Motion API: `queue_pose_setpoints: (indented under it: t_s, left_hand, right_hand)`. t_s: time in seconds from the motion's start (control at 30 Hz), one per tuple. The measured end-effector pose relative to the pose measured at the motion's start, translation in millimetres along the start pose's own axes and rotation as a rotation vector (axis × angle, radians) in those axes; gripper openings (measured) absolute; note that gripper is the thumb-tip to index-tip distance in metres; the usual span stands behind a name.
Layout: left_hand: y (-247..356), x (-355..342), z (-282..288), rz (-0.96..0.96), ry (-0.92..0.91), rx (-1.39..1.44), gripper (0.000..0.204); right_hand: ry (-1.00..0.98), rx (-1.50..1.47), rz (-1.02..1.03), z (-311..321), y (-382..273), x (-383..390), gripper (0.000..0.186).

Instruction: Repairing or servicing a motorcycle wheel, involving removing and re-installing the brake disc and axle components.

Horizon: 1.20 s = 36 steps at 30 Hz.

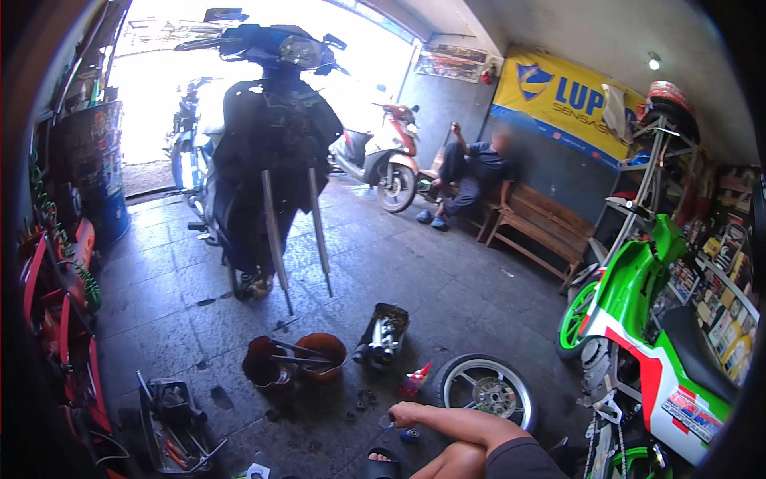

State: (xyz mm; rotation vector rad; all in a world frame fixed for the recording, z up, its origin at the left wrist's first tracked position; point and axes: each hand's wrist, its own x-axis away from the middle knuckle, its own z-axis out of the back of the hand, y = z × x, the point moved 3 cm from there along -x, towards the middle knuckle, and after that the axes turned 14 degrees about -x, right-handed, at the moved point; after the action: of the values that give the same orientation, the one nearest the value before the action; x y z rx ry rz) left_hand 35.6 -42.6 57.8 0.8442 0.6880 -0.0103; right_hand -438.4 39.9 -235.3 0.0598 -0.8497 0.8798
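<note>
My right hand [404, 414] is closed over the floor at the bottom middle, its forearm reaching in from the lower right. What its fingers hold, if anything, is too small to make out. Just below it is a small blue round object [409, 435]. Close behind the hand stands a red bottle with a pointed tip [415, 380]. A motorcycle wheel [459, 389] with pale spokes and a brake disc lies flat to the right of the bottle. Small dark parts [365, 397] are scattered left of the hand. My left hand is out of view.
A scooter without its front wheel [279, 120] stands ahead, bare fork tubes hanging. Rusty tins [323, 357] and a box of metal parts [384, 335] sit mid-floor. At left is a tool tray [171, 423]; at right, a green motorcycle [638, 295]. Another person [479, 172] sits on a bench [542, 227].
</note>
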Motion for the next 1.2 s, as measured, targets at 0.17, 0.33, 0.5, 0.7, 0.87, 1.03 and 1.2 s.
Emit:
queue_pose_setpoints:
  t_s: [0.17,0.33,0.5,0.7,0.87,1.03,1.2]
  left_hand:
    - [3.9,2.1,-0.3,0.008,-0.002,-0.005,0.016]
    - [4.2,2.3,-0.8,0.014,-0.009,-0.005,0.014]
    - [5.3,2.8,-0.8,0.024,0.000,-0.007,0.013]
    - [6.3,2.0,0.3,0.036,0.013,-0.009,0.011]
    - [8.1,1.5,-0.2,0.037,0.030,-0.012,0.010]
    - [5.1,1.6,0.3,0.067,0.038,0.001,0.009]
    - [2.1,-1.0,-0.9,-0.012,-0.049,-0.008,0.009]
  right_hand:
    - [0.010,0.016,0.080,-4.8,5.5,-8.7,0.033]
    - [-0.024,0.014,0.050,-8.5,11.5,-18.5,0.034]
    - [-0.026,-0.003,0.022,-4.6,4.7,-11.0,0.034]
    - [0.017,0.010,0.034,-1.5,2.2,-8.8,0.036]
    - [0.053,0.046,0.053,-4.7,9.2,-17.4,0.037]
    - [-0.007,0.041,0.013,-6.4,7.8,-14.3,0.037]
    - [0.001,0.016,0.038,-2.8,3.5,-7.8,0.038]
